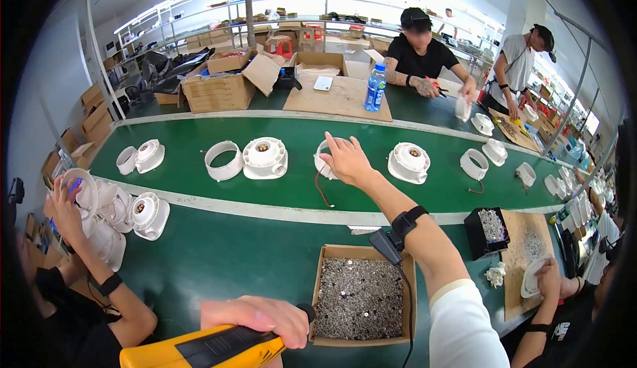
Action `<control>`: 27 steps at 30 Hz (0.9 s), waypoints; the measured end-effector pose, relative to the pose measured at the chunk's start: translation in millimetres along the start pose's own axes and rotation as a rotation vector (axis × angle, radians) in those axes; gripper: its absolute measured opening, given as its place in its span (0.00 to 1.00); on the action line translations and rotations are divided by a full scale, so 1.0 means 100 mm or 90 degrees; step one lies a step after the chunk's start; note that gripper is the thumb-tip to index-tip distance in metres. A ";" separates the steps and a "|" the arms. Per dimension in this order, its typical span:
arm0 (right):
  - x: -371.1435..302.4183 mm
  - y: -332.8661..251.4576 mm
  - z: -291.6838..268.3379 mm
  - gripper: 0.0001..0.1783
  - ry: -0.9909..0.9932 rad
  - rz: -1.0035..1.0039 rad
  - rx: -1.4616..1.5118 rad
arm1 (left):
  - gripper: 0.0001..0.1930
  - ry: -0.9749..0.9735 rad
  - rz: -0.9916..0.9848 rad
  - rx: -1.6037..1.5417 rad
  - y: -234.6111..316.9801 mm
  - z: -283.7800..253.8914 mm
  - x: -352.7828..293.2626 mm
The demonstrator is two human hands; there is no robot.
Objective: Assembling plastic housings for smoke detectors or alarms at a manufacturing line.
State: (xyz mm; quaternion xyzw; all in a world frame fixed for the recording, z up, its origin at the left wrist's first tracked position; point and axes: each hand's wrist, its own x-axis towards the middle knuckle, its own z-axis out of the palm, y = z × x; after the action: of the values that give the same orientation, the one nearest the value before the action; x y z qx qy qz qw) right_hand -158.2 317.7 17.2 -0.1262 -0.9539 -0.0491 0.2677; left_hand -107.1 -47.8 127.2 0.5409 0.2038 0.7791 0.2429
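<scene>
My right hand (pixel 346 160) reaches out over the green conveyor belt, its fingers stretched and spread. Its fingertips overlap a white plastic ring (pixel 321 163) with a red wire trailing from it; I cannot tell whether they touch. At the lower edge, my left hand (pixel 259 316) is closed on a yellow handheld tool with a black panel (pixel 199 351), only partly in view. Left of the ring on the belt stand a round white housing (pixel 265 158) with a copper-coloured centre and another white ring (pixel 223 161). A similar housing (pixel 408 162) stands right of my hand.
A cardboard box of small metal screws (pixel 361 298) sits before me, a cable along its right side. A black bin (pixel 488 232) stands farther right. Co-workers handle white parts at left (pixel 79 195), right (pixel 531 278) and across the belt. A blue bottle (pixel 375 88) stands opposite.
</scene>
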 end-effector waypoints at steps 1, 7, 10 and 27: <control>0.04 -0.02 0.04 0.28 0.000 -0.006 0.001 | 0.20 0.003 0.004 0.003 0.02 -0.03 -0.02; 0.50 -0.65 0.16 0.19 -0.105 -0.169 0.085 | 0.20 0.067 -0.044 0.015 0.15 -0.06 -0.08; 0.71 -1.06 0.36 0.22 -0.193 -0.204 0.060 | 0.22 0.029 -0.004 0.017 0.14 -0.11 -0.04; 0.84 -1.60 0.98 0.06 -0.072 -0.314 -0.002 | 0.32 0.145 0.098 0.133 0.09 0.17 0.07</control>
State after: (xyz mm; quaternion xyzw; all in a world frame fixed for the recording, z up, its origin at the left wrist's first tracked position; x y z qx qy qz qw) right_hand -319.4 197.7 -26.2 0.1074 -0.9693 -0.1073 0.1936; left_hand -94.5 -50.0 142.8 0.4853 0.2679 0.8263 0.1000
